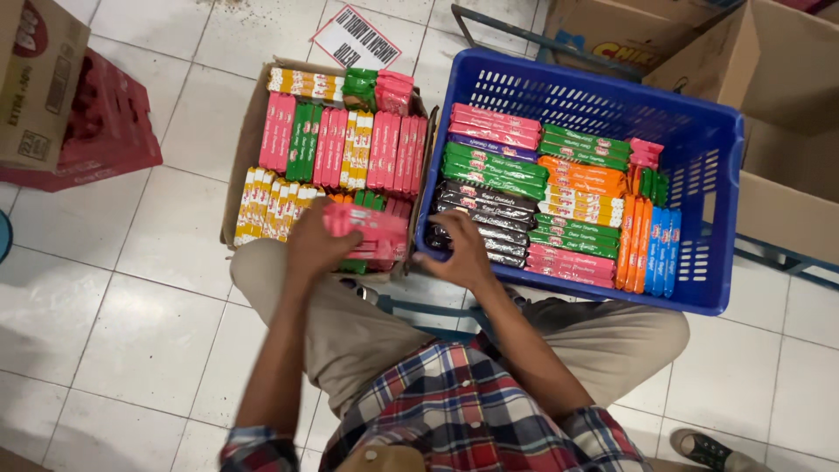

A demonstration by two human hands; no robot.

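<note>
My left hand (315,245) grips a stack of pink snack packs (367,223) just above the near end of an open cardboard box (249,149). That box holds rows of pink, green and yellow packs. My right hand (459,253) rests with fingers curled on the near left rim of a blue plastic crate (699,149). Whether it holds anything I cannot see. The crate is filled with flat packs in pink, green, black, orange and blue, laid in rows.
A red crate (105,122) and a cardboard carton (35,79) stand at the far left. More brown cartons (778,96) sit at the far right behind the blue crate. White floor tiles lie all around. My knees are bent below the box.
</note>
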